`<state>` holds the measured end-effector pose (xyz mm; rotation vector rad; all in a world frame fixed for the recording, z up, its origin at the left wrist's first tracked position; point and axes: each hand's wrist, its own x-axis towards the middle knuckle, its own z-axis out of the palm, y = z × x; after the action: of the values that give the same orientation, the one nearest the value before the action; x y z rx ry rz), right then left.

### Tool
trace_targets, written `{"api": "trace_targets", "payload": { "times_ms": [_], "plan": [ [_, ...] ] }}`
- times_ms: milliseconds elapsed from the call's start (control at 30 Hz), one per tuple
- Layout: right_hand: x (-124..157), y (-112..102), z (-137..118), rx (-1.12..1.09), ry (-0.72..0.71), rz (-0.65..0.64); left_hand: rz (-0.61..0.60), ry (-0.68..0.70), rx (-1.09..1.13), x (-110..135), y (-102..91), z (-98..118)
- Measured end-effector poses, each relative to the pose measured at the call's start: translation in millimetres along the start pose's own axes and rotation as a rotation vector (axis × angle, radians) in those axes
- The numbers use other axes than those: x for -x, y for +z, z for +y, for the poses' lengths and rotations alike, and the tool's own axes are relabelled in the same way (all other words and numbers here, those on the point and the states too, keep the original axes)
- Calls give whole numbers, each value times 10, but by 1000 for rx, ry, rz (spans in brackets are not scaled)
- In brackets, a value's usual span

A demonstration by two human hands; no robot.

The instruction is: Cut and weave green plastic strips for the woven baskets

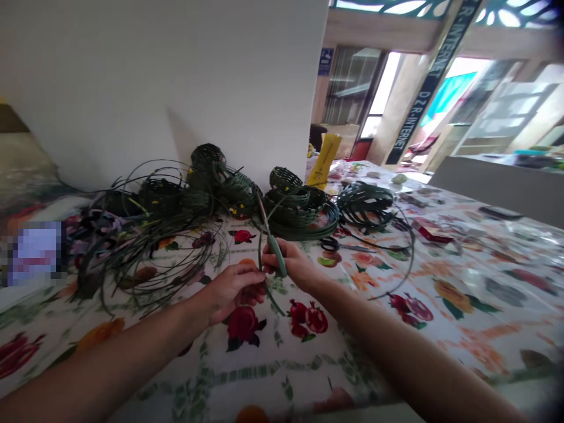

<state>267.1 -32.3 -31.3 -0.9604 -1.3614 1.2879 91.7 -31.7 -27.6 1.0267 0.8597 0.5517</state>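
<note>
Toward the front edge of the floral-print tabletop (352, 358), my left hand (233, 292) pinches a thin dark green strand (272, 299), fingers clamped together on it, while my right hand (293, 264) closes around green-handled scissors (277, 257), fingers curled on the grip. The strand looks light, stiff and springy, probably slick, so I judge it best held close to the fingertips; woven green baskets (288, 205) lie heaped along the far edge by the white wall (132, 88).
</note>
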Motion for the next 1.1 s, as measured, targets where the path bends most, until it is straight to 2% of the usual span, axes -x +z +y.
{"api": "trace_targets", "payload": {
  "times_ms": [200,333,467,700,933,1100],
  "plan": [
    [8,-49,24,33,44,13,159,189,-225,-34,-271,124],
    [-13,-47,88,93,74,-27,239,252,-201,-66,-487,147],
    [-25,-20,161,164,93,-78,262,286,-143,-74,-620,105],
    [6,30,194,245,91,-87,241,311,-45,-32,-738,55],
    [71,106,48,309,60,-89,297,305,-8,-30,-768,53],
    [157,165,-68,301,70,-184,368,357,-53,-54,-834,51]
  ]
}}
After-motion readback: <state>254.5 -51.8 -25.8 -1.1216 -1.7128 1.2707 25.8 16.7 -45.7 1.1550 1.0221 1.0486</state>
